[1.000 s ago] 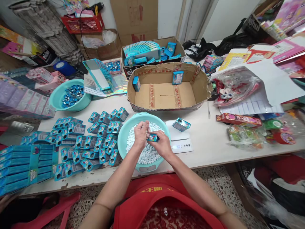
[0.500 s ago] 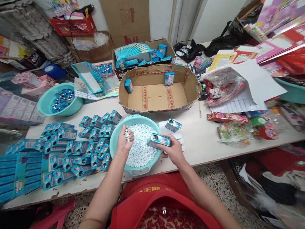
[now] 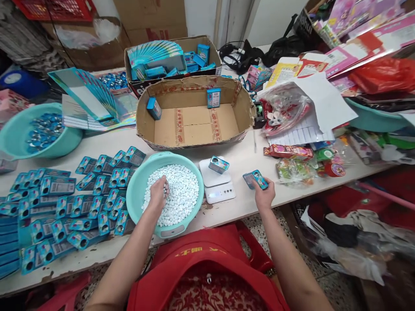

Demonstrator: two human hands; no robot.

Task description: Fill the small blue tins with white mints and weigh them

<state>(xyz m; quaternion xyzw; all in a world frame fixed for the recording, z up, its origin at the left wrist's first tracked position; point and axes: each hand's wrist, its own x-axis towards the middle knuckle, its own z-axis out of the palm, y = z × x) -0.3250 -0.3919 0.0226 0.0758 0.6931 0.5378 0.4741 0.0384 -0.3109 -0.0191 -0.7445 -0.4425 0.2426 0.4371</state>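
My left hand (image 3: 158,193) is over the turquoise basin (image 3: 132,196), its fingers curled around some small white candies (image 3: 181,190) like those filling the basin. In my right hand (image 3: 265,196) is a small blue candy box (image 3: 258,178), held at the table's front edge, right of a white digital scale (image 3: 219,193). Whether that box touches the table I cannot tell. Another blue box (image 3: 218,164) lies on the scale's plate. Left of the basin stand several more blue boxes (image 3: 110,203), round openings showing on their tops.
Behind the basin is a cardboard tray (image 3: 194,129) with two blue boxes inside. A second carton (image 3: 212,45) of boxes and folded cards stands behind it. At far left, a turquoise tub (image 3: 69,140) contains shiny blue caps. Bagged sweets (image 3: 295,172) and papers lie on the right.
My right hand has carried its blue box from above the basin to the right, past the scale. My left hand stays over the candies, its fingers now turned further down. The view has shifted right.
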